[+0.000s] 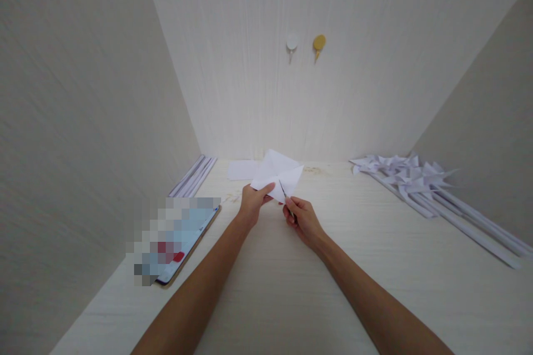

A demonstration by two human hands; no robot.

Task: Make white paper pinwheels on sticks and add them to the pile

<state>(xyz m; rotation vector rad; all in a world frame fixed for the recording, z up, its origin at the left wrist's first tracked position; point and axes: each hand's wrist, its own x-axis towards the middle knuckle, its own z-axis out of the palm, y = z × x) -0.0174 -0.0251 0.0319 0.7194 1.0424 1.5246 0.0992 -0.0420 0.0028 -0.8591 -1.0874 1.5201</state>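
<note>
My left hand (pixel 253 203) pinches a creased square of white paper (pixel 275 169) by its near left edge, thumb on top. In my right hand (pixel 302 219) is a pair of scissors (pixel 283 189), its handles mostly hidden by my fingers. The blades lie at the near right corner of the paper and point toward its middle. How far the paper is cut there I cannot tell. Behind the held square, a flat stack of white paper (pixel 242 170) rests on the surface.
Several paper pinwheels (pixel 410 175) with white sticks (pixel 466 224) lie at the right. Rolled paper sticks (pixel 194 175) lean at the back left. A phone (pixel 189 249), partly blurred, lies left of my arm. White (pixel 292 41) and yellow hooks (pixel 319 42) are on the back wall.
</note>
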